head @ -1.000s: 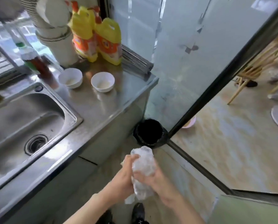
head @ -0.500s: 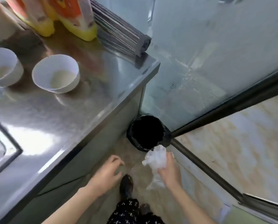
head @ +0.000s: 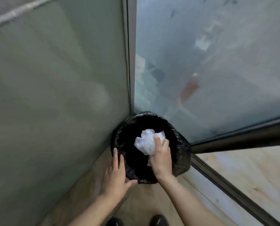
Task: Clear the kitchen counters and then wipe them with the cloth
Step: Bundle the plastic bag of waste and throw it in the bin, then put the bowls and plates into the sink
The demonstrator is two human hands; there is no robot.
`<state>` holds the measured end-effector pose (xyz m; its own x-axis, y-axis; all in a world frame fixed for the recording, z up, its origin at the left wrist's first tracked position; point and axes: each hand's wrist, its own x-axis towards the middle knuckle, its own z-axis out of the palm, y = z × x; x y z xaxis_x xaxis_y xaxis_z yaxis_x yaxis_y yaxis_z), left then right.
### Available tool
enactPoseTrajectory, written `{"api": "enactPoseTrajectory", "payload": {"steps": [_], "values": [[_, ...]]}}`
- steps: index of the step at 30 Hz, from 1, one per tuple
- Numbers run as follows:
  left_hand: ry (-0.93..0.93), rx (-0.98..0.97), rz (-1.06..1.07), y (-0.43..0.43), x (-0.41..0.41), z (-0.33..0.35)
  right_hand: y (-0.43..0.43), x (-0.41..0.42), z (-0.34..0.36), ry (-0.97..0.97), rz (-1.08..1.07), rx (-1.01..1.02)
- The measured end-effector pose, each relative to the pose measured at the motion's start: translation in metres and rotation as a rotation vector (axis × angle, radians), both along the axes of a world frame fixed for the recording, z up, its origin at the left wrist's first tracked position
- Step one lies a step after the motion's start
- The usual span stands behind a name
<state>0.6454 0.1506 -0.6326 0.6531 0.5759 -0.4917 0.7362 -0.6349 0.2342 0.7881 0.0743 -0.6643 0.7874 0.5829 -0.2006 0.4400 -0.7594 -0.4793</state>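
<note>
Head view | Item: crumpled white plastic wad (head: 145, 141), above mouth of black-lined bin (head: 182, 154) | right hand (head: 161, 159) clutches it | left hand (head: 115, 175) flat, fingers straight, against bin rim | handling: probably light, soft, springy; grasp whole bundle

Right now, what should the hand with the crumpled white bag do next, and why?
Probably let go: the right hand holds the crumpled plastic over the open mouth of the black bin, while the left hand touches its rim, so it should drop inside.
</note>
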Motion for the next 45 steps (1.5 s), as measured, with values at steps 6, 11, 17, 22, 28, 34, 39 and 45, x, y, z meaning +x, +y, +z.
{"api": "enactPoseTrajectory", "payload": {"steps": [6,11,17,22,28,34,39,45], "values": [[-0.074,0.028,-0.058,-0.005,-0.02,-0.034,0.015,0.021,-0.074,0.219,0.33,-0.57],[-0.005,0.086,-0.096,-0.001,-0.013,-0.02,0.032,0.024,-0.062,0.51,0.317,-0.617],[0.008,-0.09,0.088,-0.001,-0.009,0.082,0.011,0.02,0.065,0.423,0.147,-0.173],[-0.165,-0.265,0.21,-0.024,-0.02,0.242,-0.019,0.003,0.231,0.414,0.134,-0.109],[-0.443,-0.136,0.33,-0.038,-0.047,0.436,-0.019,-0.028,0.442,0.403,0.276,0.042],[-0.585,-0.083,0.527,-0.028,-0.087,0.533,0.011,-0.058,0.563,0.428,0.368,0.168],[-0.618,-0.129,0.722,0.014,-0.143,0.557,0.062,-0.086,0.592,0.503,0.437,0.159],[-0.686,-0.156,0.949,0.094,-0.198,0.566,0.151,-0.123,0.592,0.557,0.369,0.111]]}}
